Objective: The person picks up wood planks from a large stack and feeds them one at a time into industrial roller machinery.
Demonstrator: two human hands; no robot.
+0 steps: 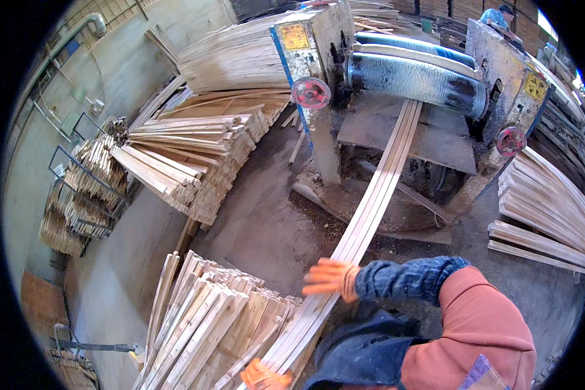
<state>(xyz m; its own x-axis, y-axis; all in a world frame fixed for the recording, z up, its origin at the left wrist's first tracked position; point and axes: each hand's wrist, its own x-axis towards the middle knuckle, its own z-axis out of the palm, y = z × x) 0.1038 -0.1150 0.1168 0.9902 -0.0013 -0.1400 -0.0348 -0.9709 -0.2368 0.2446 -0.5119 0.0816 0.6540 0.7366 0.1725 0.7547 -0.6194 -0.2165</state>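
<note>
Several long pale wooden strips (377, 195) lie side by side, running from under the roller of a machine down toward me. My right hand (331, 279), in an orange glove, rests across them with its fingers stretched out to the left, not wrapped round. At the lower edge, my left hand (264, 377), gloved in orange too, is closed over the near part of the strips; the frame cuts it off partly. The textured roller (416, 81) spans the gap between two worn machine posts.
Left of the strips stands a bundle of wooden sticks (201, 318). Beyond it is a large stack of lumber (221, 156). Red handwheels (311, 93) sit on the machine posts. More boards (543, 201) lie at the right. Another person (498, 16) is behind the machine.
</note>
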